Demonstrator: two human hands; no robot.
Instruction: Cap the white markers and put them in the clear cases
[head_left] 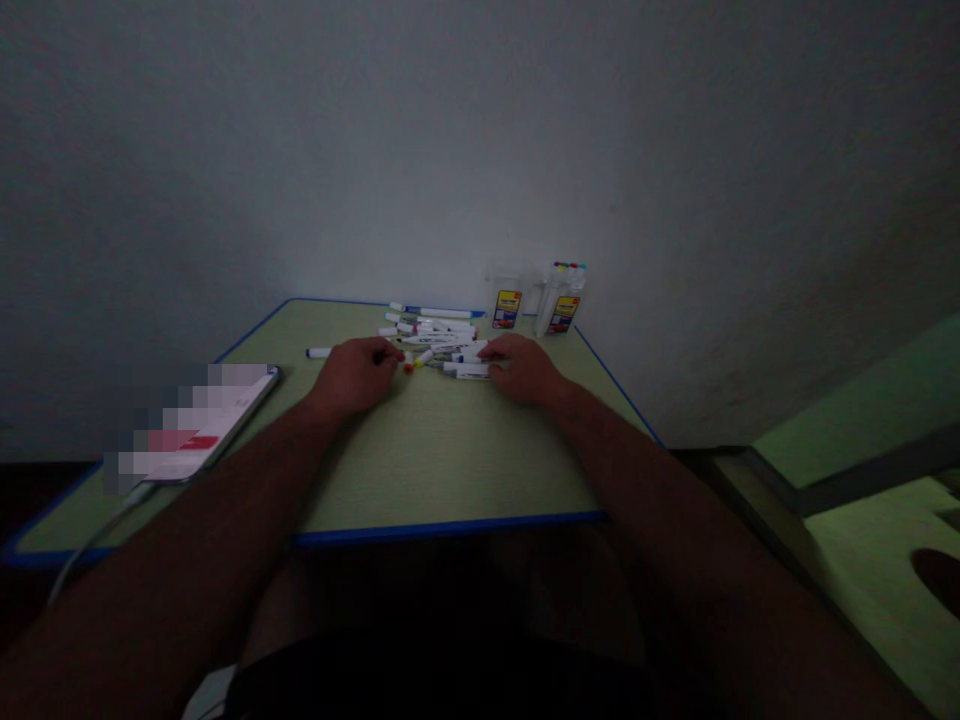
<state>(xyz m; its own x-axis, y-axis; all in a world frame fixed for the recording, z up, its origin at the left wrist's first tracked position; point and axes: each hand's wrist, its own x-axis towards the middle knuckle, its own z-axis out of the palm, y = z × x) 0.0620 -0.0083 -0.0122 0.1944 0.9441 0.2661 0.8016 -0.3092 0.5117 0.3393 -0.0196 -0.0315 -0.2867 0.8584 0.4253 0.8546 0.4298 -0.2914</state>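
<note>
White-bodied markers (442, 326) with differently coloured ends lie in a loose pile at the far middle of the table. My left hand (356, 373) is at the pile's left side, its fingers drawn together in a pinch. A small red-and-white marker end (408, 367) shows right beside those fingertips; dimness hides what they grip. At the pile's right side, my right hand (525, 370) has its thumb and fingers closed around the end of a white marker (471, 371). One dark-capped marker (319, 353) pokes out left of my left hand.
Against the wall stand a clear plastic case (507, 305) with a yellow label and a second clear case (564, 300) holding several markers upright. A tablet or phone (225, 425) with a cable (97, 535) lies at the left. Blue edging (450, 528) borders the pale table (442, 460).
</note>
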